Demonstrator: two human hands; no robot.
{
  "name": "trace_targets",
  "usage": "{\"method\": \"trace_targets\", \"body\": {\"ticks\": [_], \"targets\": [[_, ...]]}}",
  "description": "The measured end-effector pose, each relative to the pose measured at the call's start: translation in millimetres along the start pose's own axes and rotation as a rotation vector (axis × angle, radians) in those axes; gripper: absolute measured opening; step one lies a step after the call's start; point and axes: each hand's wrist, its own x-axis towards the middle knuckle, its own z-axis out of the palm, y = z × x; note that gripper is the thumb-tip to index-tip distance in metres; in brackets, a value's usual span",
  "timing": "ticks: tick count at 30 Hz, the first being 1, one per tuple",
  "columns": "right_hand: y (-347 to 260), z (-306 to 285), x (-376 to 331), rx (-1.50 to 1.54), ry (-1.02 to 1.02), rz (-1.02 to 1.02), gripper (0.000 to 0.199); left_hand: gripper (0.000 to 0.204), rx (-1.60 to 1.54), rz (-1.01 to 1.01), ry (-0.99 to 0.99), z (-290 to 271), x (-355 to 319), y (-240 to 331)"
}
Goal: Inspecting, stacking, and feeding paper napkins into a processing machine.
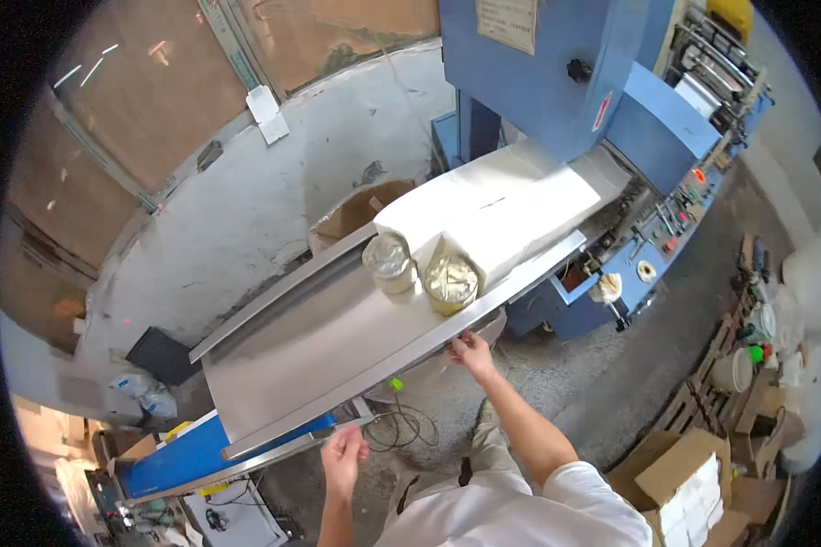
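A long metal chute [306, 356] with raised side rails slopes down from a blue machine [538, 82]. Side by side on it lie two cylindrical bundles in clear, crinkled wrap, one on the left [389, 263] and one on the right [452, 281]. White sheet-like material [488, 214] stretches from them up to the machine. My right hand [470, 354] is at the near rail, its fingers bent together; whether anything is between them is hidden. Lower down, my left hand [345, 453] hovers by the rail's lower end with its fingers curled in and nothing showing in them.
A blue conveyor belt [178, 460] runs below the chute's lower end. Behind the chute stands an open brown carton [360, 214]. Cables [410, 428] lie on the floor under it. Cardboard boxes [684, 474] and a wooden pallet [693, 392] are on the right.
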Motion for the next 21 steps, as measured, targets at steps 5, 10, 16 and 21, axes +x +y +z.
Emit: {"method": "trace_targets", "body": {"ticks": [5, 10, 16, 21], "targets": [[-19.8, -52.5, -35.1, -0.063, -0.207, -0.065, 0.035, 0.036, 0.079, 0.216, 0.035, 92.7, 88.8, 95.0], [-88.2, -78.5, -83.0, -0.182, -0.298, -0.180, 0.029, 0.059, 0.152, 0.266, 0.157, 156.2, 223.6, 156.1], [-173.5, -58.9, -108.3, -0.342, -0.331, -0.399, 0.030, 0.068, 0.379, 0.379, 0.168, 175.7, 275.6, 145.2], [-237.6, 39.4, -97.8, -0.622, -0.509, -0.816, 0.034, 0.062, 0.369, 0.273, -0.007, 146.1, 287.3, 169.4]]}}
